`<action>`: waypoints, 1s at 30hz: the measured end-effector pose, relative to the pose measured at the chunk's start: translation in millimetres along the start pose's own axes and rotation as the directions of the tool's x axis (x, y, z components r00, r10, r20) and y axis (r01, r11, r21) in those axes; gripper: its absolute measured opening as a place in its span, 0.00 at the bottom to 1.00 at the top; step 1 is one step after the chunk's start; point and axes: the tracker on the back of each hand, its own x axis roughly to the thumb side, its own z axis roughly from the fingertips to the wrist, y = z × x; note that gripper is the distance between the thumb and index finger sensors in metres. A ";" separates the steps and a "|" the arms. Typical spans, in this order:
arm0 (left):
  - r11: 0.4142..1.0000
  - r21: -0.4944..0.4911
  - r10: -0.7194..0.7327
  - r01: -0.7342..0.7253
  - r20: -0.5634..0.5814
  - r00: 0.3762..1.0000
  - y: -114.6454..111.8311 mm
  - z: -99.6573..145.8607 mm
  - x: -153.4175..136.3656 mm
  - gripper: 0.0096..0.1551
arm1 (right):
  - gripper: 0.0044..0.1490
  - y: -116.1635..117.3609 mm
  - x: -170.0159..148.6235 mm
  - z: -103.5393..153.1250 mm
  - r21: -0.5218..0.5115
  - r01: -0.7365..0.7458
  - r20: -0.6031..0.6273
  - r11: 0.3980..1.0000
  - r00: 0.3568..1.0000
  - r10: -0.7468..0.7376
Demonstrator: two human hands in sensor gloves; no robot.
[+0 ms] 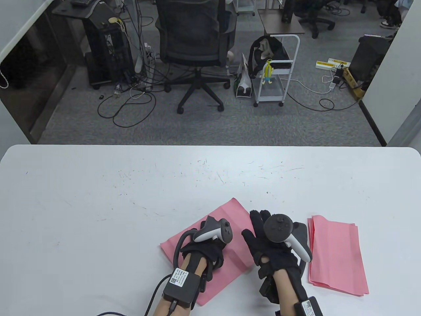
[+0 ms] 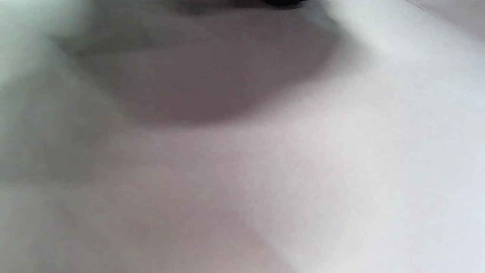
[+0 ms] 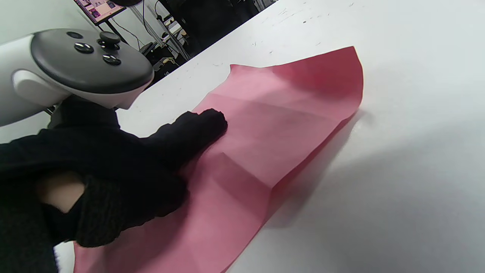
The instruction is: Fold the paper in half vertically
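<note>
A pink paper [image 1: 232, 212] lies askew on the white table [image 1: 98, 204], doubled over with its upper layer showing creases in the right wrist view [image 3: 288, 110]. My left hand [image 1: 210, 245] rests flat on the paper's middle; its gloved fingers [image 3: 201, 127] press the top layer down. My right hand [image 1: 260, 230] is just right of the paper with fingers stretched out, holding nothing; I cannot tell if its thumb touches the paper's edge. The paper's right edge stands slightly off the table. The left wrist view is only a close pinkish blur.
A stack of folded pink papers [image 1: 335, 256] lies to the right of my right hand. The table's far edge [image 1: 210, 146] faces an office chair [image 1: 194, 42] and a white cart [image 1: 276, 72] on the floor.
</note>
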 end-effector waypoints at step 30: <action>0.910 0.077 -0.414 0.407 0.108 0.904 -10.6 11.7 21.2 0.56 | 0.45 3.3 -3.8 -4.4 0.022 0.000 -0.015 1.000 1.000 0.001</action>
